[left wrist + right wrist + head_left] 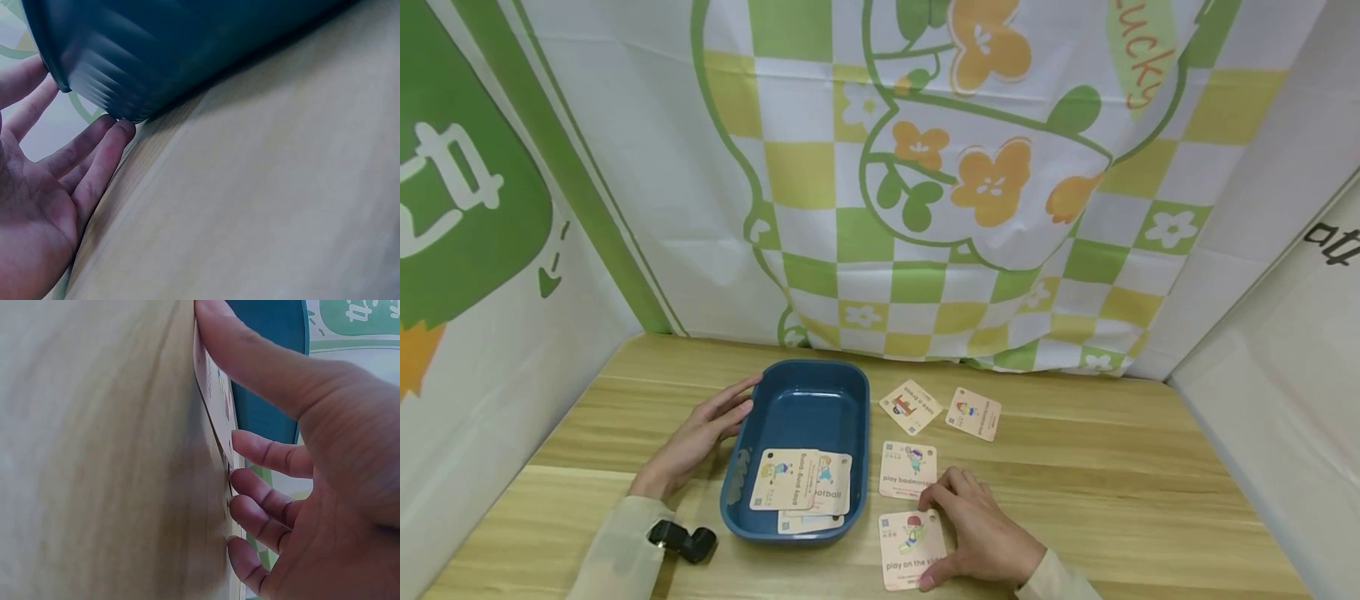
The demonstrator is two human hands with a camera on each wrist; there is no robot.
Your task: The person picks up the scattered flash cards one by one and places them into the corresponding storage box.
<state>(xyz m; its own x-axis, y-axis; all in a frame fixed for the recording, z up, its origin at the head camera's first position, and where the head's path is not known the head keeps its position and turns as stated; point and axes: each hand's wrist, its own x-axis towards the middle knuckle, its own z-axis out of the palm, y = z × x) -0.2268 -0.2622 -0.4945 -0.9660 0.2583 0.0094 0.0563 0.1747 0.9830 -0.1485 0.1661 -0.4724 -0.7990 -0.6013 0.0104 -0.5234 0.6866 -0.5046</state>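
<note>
My right hand (981,529) is at the "play on the slide" card (912,542), its thumb at the lower right corner and its index finger at the upper edge, gripping the card between them. In the right wrist view the same card (215,394) stands slantwise between thumb and index finger, close to the wood. My left hand (700,433) touches the left side of a blue tray (861,417) with nearly straight fingers. Inside the tray lie overlapping cards, with a "play ping-pong" card (782,479) on top and a football card (831,483) partly hidden beneath it.
Just beyond the right hand lies a "play badminton" card (906,468). Farther back are a turned card (912,407) and another small card (973,412). A patterned cloth (925,275) hangs behind the wooden table (1112,483), with white side walls left and right.
</note>
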